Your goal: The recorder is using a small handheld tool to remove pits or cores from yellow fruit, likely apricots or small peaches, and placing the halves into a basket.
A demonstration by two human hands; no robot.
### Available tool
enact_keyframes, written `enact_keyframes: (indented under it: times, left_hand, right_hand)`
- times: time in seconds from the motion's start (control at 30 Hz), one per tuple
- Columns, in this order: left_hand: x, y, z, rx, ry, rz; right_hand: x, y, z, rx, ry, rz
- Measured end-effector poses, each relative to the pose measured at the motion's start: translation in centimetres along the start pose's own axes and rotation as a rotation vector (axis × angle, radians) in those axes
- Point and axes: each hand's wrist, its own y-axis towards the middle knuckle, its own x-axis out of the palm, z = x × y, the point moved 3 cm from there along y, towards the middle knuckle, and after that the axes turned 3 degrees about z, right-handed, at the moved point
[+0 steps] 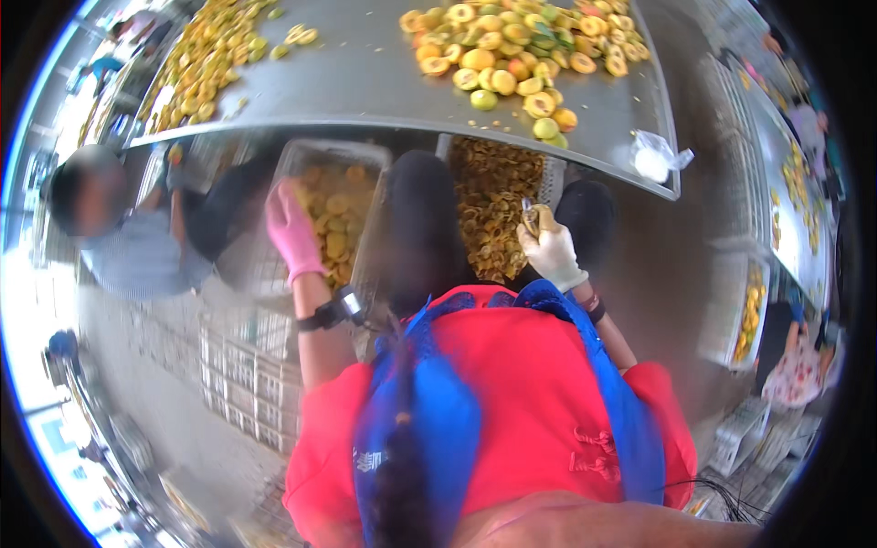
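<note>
My left hand (294, 229), in a pink glove, is over the left side of a plastic crate (386, 171) of halved yellow fruit (336, 205). Its fingers are close together, and I cannot tell whether anything is in them. My right hand (556, 250) wears a white glove with stained fingertips. It grips a small hand tool (529, 214) with a metal tip, partly hidden by the fingers. Below this hand, between my knees, a second crate (553, 179) holds brown fruit scraps (490, 198), apparently pits.
Ahead, a metal table (342, 85) with a raised rim bears a pile of apricot-like fruit (507, 51), many halved, and more halves (205, 75) at left. A clear plastic bag (654, 156) lies at its right corner. Left, a person (144, 253) sits close beside stacked crates (250, 383).
</note>
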Motion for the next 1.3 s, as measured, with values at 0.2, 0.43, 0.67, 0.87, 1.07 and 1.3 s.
enact_keyframes:
  times: [0.2,0.43,0.67,0.87,1.07,1.3]
  left_hand:
    - [4.3,1.5,-1.1,-0.154,0.223,-0.158]
    - [21.9,2.5,-0.3,0.323,0.557,-0.63]
    - [33.1,3.6,-3.8,0.158,0.857,-0.993]
    - [35.5,3.1,-4.9,0.162,0.925,-0.994]
    - [35.0,1.9,-5.8,0.092,0.842,-1.196]
    - [33.3,-0.4,-2.1,-0.013,0.708,-1.409]
  right_hand:
    - [-0.6,0.2,2.0,0.081,-0.044,0.005]
    - [-1.6,1.4,1.9,0.097,0.015,0.033]
    - [-1.9,0.7,3.1,0.31,0.04,-0.012]
    - [-2.2,0.4,4.0,0.297,0.021,0.065]
    - [-2.0,0.9,4.5,0.312,0.009,0.065]
    - [-1.8,2.2,3.1,0.246,0.059,0.067]
